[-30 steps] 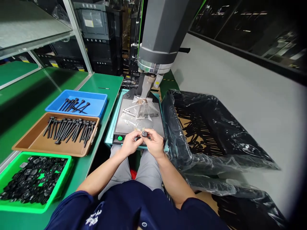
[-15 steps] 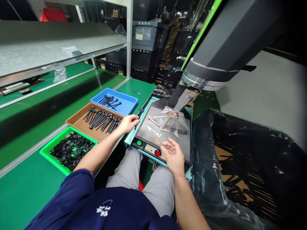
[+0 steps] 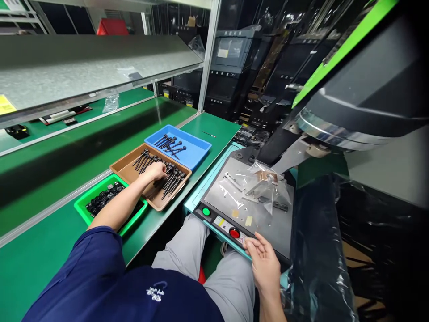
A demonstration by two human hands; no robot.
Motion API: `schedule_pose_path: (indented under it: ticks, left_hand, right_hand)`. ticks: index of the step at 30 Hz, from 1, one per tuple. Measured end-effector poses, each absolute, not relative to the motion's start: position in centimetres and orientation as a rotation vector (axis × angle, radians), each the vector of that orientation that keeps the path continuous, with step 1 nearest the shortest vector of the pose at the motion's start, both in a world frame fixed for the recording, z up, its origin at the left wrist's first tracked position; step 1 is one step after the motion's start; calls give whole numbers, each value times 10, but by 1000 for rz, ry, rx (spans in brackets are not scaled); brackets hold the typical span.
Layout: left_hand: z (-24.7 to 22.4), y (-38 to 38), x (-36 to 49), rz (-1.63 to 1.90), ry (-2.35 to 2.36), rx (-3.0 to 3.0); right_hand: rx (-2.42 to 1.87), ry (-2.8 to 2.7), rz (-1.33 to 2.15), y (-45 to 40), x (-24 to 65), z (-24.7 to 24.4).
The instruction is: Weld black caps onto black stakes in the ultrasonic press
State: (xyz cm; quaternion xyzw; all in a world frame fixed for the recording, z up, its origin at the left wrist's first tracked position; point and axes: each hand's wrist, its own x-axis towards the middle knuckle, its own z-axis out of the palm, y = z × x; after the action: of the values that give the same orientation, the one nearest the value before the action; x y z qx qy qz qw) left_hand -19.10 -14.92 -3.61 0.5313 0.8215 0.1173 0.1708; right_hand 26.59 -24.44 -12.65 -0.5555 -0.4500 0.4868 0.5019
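A grey crate (image 3: 234,50) atop black bins (image 3: 219,85), and a red object (image 3: 112,27) behind the slanted grey panel (image 3: 97,62).

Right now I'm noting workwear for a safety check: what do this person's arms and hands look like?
Both the left hand and the right hand are bare, with no gloves and no watch on either wrist. A short, navy-blue sleeve covers the left upper arm; the right sleeve is out of view.
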Motion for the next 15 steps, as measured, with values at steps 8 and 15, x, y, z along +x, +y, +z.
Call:
schedule_pose_path:
  ticks: [8,15]
  left_hand:
    - [-26,-182,-186,247,2228,1625]
    - [-5,-265,-239,61,2419,1562]
  right_hand:
    - [-1336,-1179,1136,-254,264,-114]
    - [-1495,-1106,718,-283,343,-66]
